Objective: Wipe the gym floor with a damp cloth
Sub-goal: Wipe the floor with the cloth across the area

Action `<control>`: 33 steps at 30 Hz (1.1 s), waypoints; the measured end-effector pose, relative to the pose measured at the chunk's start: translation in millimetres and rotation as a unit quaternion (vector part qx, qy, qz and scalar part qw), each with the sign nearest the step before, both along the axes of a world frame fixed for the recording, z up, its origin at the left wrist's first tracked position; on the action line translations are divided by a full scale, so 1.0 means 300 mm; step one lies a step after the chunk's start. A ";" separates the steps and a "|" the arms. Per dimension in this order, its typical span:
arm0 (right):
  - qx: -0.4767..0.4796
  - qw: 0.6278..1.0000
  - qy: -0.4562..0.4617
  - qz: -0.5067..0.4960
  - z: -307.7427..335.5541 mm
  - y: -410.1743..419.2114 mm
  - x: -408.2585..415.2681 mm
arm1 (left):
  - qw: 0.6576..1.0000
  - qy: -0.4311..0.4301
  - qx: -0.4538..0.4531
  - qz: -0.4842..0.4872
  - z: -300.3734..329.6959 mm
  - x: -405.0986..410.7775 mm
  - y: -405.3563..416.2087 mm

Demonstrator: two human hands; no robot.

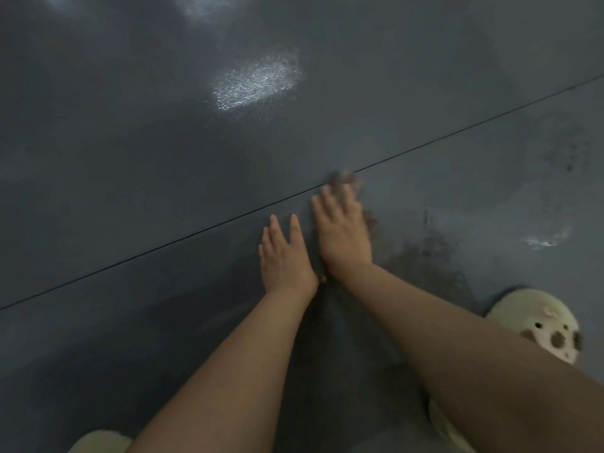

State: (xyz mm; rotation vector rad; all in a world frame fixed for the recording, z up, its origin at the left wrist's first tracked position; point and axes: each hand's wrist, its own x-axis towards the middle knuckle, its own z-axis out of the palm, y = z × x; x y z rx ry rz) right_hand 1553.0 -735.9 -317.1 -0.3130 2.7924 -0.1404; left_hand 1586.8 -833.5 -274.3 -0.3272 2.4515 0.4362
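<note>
- Wiping is the step in hand, by my reading: both hands lie flat on the gym floor [130,165], side by side near the seam [196,235] that runs slantwise across it.
- The right hand [343,232] has its fingers straight and close together, pressing down on the cloth [366,217], with its fingertips at the seam.
- The left hand [286,256] is spread flat, fingers slightly apart, just beside the right; whether cloth lies under it I cannot tell.
- The cloth is dark, brownish and blurred; only a ragged fringe shows past the right hand's fingertips and along its outer side, so its full shape is hidden.
- The floor is dark grey with bright glare patches [258,81] beyond the seam and a mottled, damp-looking smear beside the right arm.
- The next move likely calls for steady downward pressure while sliding the cloth across the seam onto the far panel.
- Pale fuzzy slippers [536,318] sit toward the near right and near left edges of the view.
</note>
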 end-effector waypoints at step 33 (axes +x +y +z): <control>-0.033 0.961 0.007 -0.276 0.003 0.554 -0.028 | 0.974 0.016 -0.052 -0.221 0.000 -0.223 0.570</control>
